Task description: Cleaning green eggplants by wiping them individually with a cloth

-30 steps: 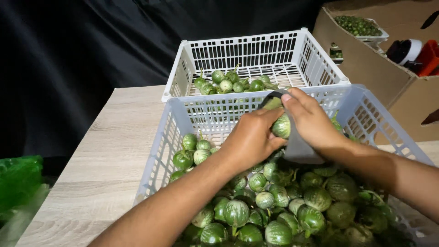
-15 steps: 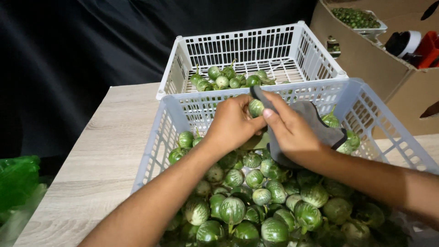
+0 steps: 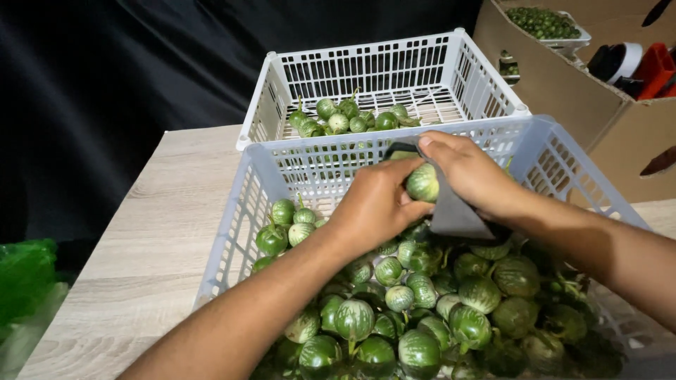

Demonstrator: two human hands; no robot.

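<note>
Where our two hands meet above the near basket, we hold one small round green eggplant [image 3: 422, 182], pale-striped, pinched between them. Our left hand [image 3: 374, 206] is curled closed around its left side, fingers wrapped under it. Our right hand [image 3: 470, 172] is closed over a grey cloth [image 3: 454, 211], pressing the cloth against the eggplant's right side and top; the cloth hangs down below the palm.

Item, directly beneath: near white plastic basket [image 3: 246, 211], lattice-walled, heaped with many more round green eggplants [image 3: 422, 317], striped, some with stems; the pile fills the basket's near and right part, with a few lying apart by the left wall.

Item, just behind and touching its far rim: second white plastic basket [image 3: 366, 67], same kind, holding a small cluster of eggplants [image 3: 348, 118] along its near wall.

Item, under both: light wooden table [image 3: 141, 246].

Item, far right: brown cardboard box [image 3: 563, 91], with a white tray of small green fruit [image 3: 546, 21] at its top and red and white objects [image 3: 637, 67] in it that we cannot identify.

Item, lower left edge: green plastic bag [image 3: 24, 278]. Black cloth backdrop [image 3: 105, 70] behind.
</note>
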